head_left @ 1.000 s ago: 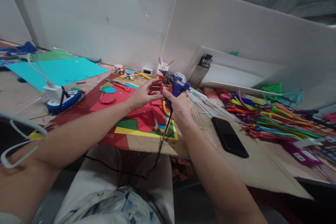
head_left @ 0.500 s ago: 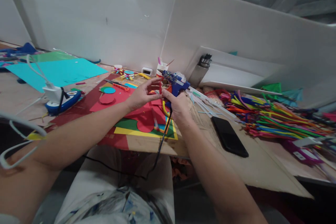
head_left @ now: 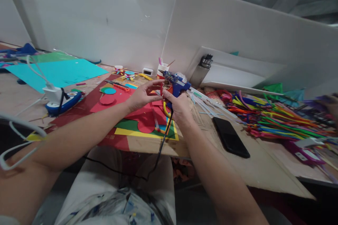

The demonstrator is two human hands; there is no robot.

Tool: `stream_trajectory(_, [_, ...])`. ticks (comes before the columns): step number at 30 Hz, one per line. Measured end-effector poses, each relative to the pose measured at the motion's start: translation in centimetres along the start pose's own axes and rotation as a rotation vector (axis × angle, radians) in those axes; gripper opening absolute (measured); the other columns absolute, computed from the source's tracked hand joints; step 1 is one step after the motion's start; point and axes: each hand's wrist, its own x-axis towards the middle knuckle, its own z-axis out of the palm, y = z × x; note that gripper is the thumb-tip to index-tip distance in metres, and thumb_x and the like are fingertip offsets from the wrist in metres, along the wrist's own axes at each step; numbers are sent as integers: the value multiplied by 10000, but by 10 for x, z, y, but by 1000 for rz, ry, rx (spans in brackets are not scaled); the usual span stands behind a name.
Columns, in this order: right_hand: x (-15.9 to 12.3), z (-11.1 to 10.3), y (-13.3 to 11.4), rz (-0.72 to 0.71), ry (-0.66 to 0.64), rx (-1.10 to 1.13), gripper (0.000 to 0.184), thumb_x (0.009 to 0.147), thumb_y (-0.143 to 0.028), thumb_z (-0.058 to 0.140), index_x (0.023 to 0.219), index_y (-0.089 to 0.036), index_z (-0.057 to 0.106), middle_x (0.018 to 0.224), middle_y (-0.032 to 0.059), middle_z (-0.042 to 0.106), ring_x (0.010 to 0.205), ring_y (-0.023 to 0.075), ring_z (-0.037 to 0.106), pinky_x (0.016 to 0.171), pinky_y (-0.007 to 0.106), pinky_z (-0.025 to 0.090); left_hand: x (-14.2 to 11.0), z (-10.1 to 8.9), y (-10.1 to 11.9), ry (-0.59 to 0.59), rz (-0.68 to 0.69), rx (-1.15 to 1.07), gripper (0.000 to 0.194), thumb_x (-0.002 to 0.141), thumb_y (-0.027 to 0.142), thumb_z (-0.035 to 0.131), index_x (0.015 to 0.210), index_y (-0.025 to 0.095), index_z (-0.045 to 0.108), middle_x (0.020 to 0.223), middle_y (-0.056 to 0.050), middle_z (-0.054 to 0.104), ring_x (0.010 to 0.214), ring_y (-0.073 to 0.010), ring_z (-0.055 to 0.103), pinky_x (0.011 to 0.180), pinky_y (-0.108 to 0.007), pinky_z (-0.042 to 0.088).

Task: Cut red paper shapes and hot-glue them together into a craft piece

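Note:
A blue hot glue gun (head_left: 181,85) is in my right hand (head_left: 179,107), its nozzle pointing left and its black cord hanging toward my lap. My left hand (head_left: 142,95) is curved beside it, thumb and forefinger at a small red piece (head_left: 161,89) that looks like paper. This piece sits close to my right thumb, and the fingertips partly hide it. Below both hands lie red paper (head_left: 129,110) and a red paper disc (head_left: 146,123), over green and yellow sheets. Something yellow and curved (head_left: 166,109) shows just under the glue gun.
A black phone (head_left: 230,137) lies right of my forearm, near a heap of coloured pipe cleaners (head_left: 277,114). Another person's hand (head_left: 333,104) is at the right edge. Leftward are a red cutter (head_left: 121,87), a blue sheet (head_left: 60,74) and a plugged-in power strip (head_left: 64,102). A cup (head_left: 163,67) stands behind.
Another person's hand has come in at the right edge beside purple strands. My hands and the glue gun stay almost still; the small red piece has turned slightly.

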Motion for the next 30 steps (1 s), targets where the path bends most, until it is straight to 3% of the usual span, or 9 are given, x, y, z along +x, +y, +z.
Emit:
stream_trajectory(21, [3, -1, 2, -74, 128, -186, 277, 637, -365, 786, 741, -207, 585, 586, -49, 610, 514, 122, 558, 526, 256, 469, 0, 1, -6, 9, -34, 25, 683, 726, 373, 856, 1349, 212, 627, 1364, -156, 645, 1204, -299, 649, 1020, -470, 549])
stream_trajectory(30, [1, 2, 2, -54, 122, -186, 216, 659, -333, 771, 702, -222, 591, 598, -41, 616, 531, 135, 553, 549, 273, 471, 1, 7, -5, 30, -70, -16, 586, 785, 376, 782, 1316, 181, 628, 1275, -144, 680, 1181, -286, 639, 966, -418, 564])
